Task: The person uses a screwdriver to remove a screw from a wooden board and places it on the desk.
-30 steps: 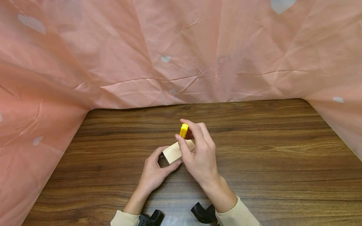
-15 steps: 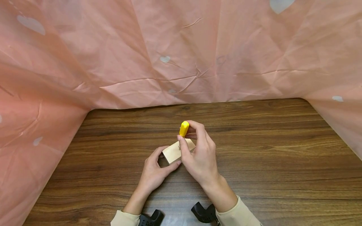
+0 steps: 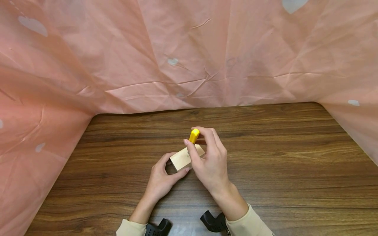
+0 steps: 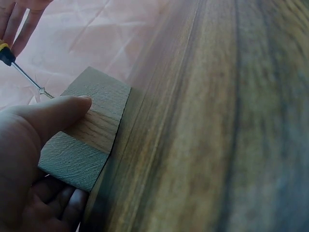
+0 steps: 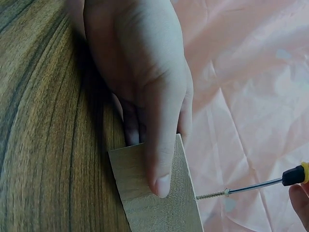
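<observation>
A pale wooden block (image 3: 180,159) rests on the table in the middle of the head view. My left hand (image 3: 160,182) grips its left end, thumb on the near side. From the block's top face sticks a screw (image 5: 211,195), much of its thread showing in the right wrist view. The screwdriver (image 5: 256,186) meets the screw's head with its tip, roughly in line with it. Above the block, my right hand (image 3: 211,167) pinches the yellow handle (image 3: 194,135) between thumb and fingers. In the head view that hand covers part of the block's right end.
The brown wood-grain table (image 3: 280,157) stretches out around both hands. A pink curtain (image 3: 189,55) with pale hearts hangs along the back and both sides. Black wrist mounts (image 3: 213,222) sit by the sleeves, close to the table's near side.
The right hand's fingers have shifted round the screwdriver handle, and its top has moved slightly right. The left hand and the wooden block have stayed nearly still.
</observation>
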A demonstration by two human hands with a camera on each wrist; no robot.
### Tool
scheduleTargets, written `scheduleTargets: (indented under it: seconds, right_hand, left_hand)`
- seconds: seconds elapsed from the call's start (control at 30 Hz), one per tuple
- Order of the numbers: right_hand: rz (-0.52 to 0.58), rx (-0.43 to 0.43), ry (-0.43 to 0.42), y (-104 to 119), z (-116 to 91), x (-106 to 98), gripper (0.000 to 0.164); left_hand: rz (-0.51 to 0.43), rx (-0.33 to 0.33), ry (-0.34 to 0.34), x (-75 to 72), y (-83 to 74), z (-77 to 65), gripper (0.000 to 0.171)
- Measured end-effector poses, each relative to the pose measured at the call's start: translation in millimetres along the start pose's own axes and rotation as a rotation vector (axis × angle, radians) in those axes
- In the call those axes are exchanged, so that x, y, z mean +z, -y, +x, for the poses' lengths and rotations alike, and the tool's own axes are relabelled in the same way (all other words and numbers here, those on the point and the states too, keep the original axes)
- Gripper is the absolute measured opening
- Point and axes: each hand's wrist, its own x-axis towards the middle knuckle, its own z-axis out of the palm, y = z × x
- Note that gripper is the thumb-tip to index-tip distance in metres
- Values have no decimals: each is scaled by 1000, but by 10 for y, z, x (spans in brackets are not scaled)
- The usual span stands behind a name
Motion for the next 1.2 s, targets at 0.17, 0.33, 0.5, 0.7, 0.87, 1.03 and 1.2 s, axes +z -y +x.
scheduleTargets:
  seconds: [0.17, 0.33, 0.5, 0.7, 0.87, 1.03, 1.2]
  right_hand:
    - [13, -21, 17, 5, 14, -12, 35]
    - [12, -11, 8, 4, 15, -8, 43]
    - [15, -10, 7, 4, 5, -5, 42]
    - [15, -1, 26, 20, -2, -5, 42]
    - [3, 0, 30, 14, -7, 1, 40]
    - [-15, -32, 18, -14, -11, 11, 39]
    - [-16, -24, 32, -10, -7, 5, 40]
  left_hand:
    - [-4, 3, -2, 1, 0, 6, 52]
    - [-9, 12, 0, -1, 6, 6, 52]
    - [-14, 12, 1, -4, 11, 4, 52]
    - [-15, 9, 5, -5, 15, 3, 52]
    - [-23, 12, 10, -3, 14, -4, 51]
    - [-19, 13, 8, -3, 14, -2, 50]
    - [-14, 10, 6, -3, 15, -2, 51]
